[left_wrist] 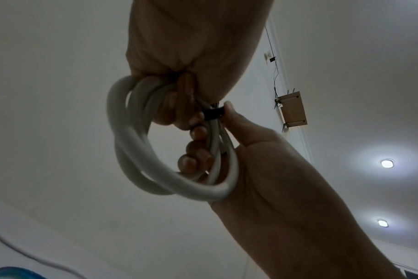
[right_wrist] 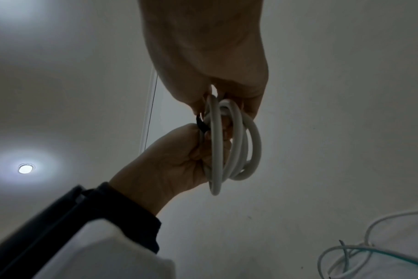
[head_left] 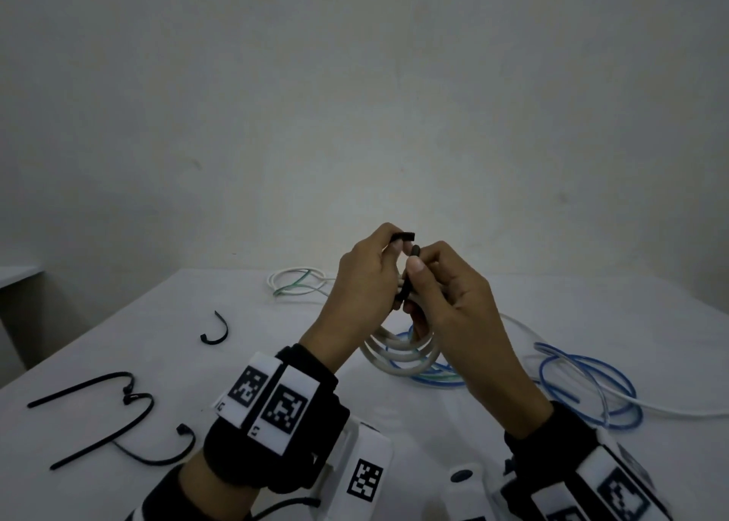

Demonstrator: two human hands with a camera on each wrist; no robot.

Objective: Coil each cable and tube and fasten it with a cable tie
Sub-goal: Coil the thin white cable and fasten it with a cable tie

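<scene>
Both hands hold a coiled white tube (head_left: 398, 362) up above the table. A black cable tie (head_left: 405, 284) is wrapped round the coil's upper part. My left hand (head_left: 394, 242) pinches the tie's bent end at the top. Just below it, my right hand (head_left: 416, 262) pinches the other end between thumb and forefinger. In the left wrist view the right hand (left_wrist: 251, 151) has its fingers curled through the coil (left_wrist: 131, 151) and its thumb on the tie (left_wrist: 212, 113). In the right wrist view the left hand (right_wrist: 174, 160) grips the coil (right_wrist: 239, 141) beside the tie (right_wrist: 200, 123).
Several loose black cable ties (head_left: 98, 410) lie on the white table (head_left: 177, 311) at the left, one curled (head_left: 215, 331) further back. A blue tube (head_left: 584, 386) lies at the right, a white and green cable (head_left: 300, 282) beyond the hands, a long white cable (head_left: 670, 408) at the right edge.
</scene>
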